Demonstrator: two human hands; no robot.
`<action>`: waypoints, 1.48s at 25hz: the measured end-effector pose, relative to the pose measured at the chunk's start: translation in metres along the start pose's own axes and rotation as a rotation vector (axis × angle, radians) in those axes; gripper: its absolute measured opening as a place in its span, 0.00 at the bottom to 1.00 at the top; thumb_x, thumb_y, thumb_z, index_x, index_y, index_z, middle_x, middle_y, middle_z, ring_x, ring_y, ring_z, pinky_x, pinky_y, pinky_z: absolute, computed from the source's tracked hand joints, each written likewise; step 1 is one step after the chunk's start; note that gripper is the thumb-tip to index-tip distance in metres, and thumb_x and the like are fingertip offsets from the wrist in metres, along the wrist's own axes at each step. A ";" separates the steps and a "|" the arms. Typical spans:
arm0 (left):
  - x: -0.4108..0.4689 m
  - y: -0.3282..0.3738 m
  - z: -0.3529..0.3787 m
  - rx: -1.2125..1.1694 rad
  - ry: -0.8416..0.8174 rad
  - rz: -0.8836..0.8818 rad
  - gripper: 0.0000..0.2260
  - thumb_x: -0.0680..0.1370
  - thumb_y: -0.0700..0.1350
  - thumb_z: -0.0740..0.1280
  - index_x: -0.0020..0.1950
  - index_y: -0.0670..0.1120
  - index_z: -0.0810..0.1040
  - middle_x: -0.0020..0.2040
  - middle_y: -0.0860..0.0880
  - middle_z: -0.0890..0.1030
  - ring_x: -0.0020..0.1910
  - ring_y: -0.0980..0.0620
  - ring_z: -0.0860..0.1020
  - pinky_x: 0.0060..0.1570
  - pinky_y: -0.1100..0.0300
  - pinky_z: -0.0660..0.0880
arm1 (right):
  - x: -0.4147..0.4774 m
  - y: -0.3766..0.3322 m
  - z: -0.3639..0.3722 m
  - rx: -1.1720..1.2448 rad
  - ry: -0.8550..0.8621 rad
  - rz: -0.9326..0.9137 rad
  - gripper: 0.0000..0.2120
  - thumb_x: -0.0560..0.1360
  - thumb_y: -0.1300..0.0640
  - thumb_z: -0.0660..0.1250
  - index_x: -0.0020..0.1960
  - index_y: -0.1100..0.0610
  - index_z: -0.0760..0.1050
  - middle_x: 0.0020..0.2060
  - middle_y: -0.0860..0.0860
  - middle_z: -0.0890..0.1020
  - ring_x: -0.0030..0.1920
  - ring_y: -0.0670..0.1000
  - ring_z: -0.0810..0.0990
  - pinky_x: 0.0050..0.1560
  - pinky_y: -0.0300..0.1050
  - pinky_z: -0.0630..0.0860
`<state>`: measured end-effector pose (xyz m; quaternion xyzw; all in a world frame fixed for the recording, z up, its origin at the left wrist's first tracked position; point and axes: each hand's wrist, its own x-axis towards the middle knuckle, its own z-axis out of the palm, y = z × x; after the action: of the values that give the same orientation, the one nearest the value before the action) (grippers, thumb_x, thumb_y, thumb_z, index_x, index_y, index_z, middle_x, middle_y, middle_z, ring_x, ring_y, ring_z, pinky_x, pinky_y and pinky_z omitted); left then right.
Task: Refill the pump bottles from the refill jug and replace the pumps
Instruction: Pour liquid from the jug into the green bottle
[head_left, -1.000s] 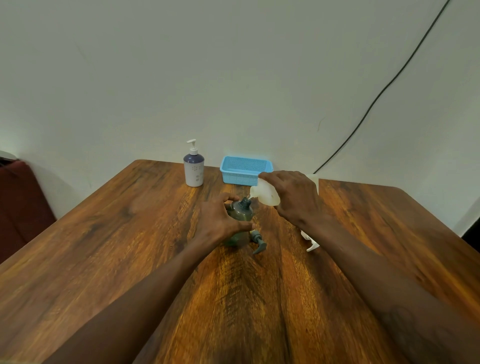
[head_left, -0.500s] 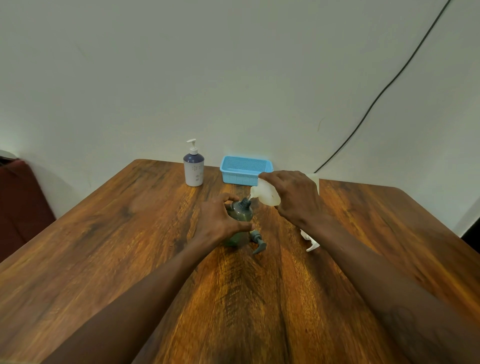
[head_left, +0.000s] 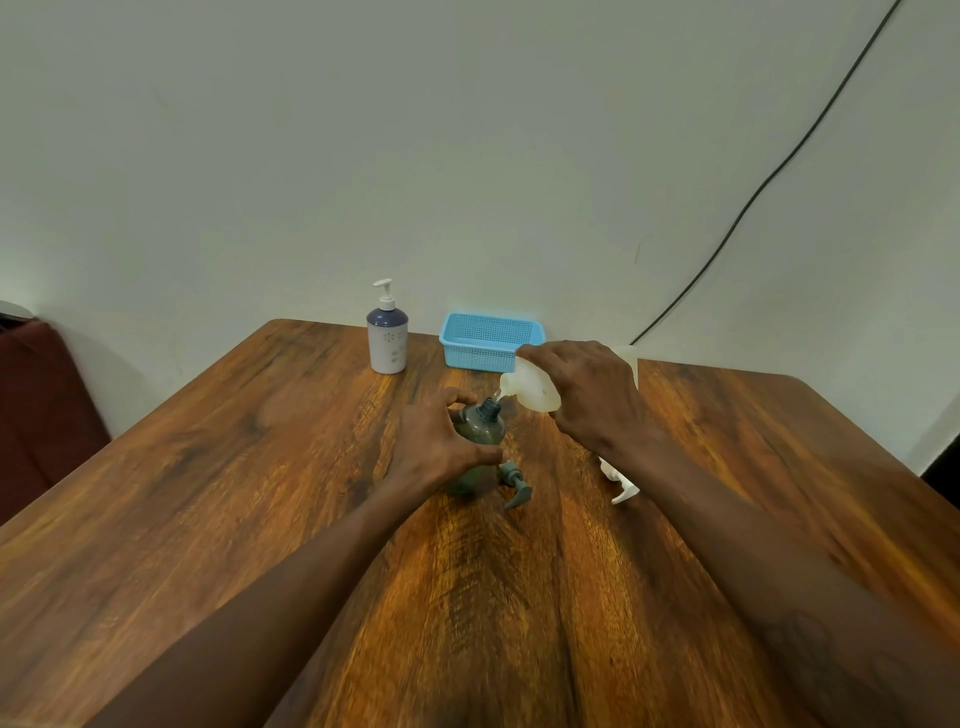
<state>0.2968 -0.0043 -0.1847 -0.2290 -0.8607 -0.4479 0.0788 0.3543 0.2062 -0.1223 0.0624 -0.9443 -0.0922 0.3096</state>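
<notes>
Grips the green bottle (head_left: 480, 434) round its belly with left hand (head_left: 436, 447) fingers, upright mid-table (head_left: 260, 467); looks light, slick, easily tipped. Holds the refill jug (head_left: 530, 392) in right hand (head_left: 589, 400) fingers, spout at the bottle's neck; probably squashy, best held mid-body.

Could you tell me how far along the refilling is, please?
Apparently done: the white bottle at the back has its pump on. In hand: the left hand holds the green bottle while the right hand tips the jug at its neck. Left: refit the green pump lying beside it.
</notes>
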 end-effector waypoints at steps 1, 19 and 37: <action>0.000 0.000 0.000 -0.002 0.000 -0.001 0.36 0.59 0.60 0.85 0.64 0.54 0.79 0.55 0.54 0.81 0.51 0.58 0.79 0.40 0.71 0.69 | 0.000 0.000 0.000 -0.001 0.002 0.001 0.39 0.64 0.62 0.81 0.72 0.51 0.73 0.62 0.55 0.83 0.59 0.60 0.82 0.54 0.55 0.80; -0.002 0.002 -0.002 0.013 -0.010 0.004 0.36 0.59 0.59 0.84 0.65 0.54 0.79 0.52 0.58 0.78 0.47 0.62 0.76 0.39 0.72 0.68 | -0.001 -0.001 0.000 -0.009 0.001 -0.005 0.39 0.63 0.63 0.81 0.71 0.52 0.73 0.62 0.55 0.83 0.59 0.60 0.82 0.55 0.56 0.79; -0.002 -0.002 -0.001 0.034 -0.017 -0.008 0.35 0.60 0.59 0.84 0.64 0.55 0.79 0.53 0.56 0.80 0.45 0.64 0.76 0.38 0.72 0.68 | -0.001 -0.002 -0.002 -0.015 0.013 -0.007 0.38 0.62 0.62 0.82 0.71 0.52 0.74 0.61 0.56 0.83 0.58 0.61 0.82 0.56 0.56 0.80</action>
<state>0.2980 -0.0062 -0.1862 -0.2281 -0.8695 -0.4318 0.0738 0.3569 0.2039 -0.1217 0.0639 -0.9413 -0.1001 0.3159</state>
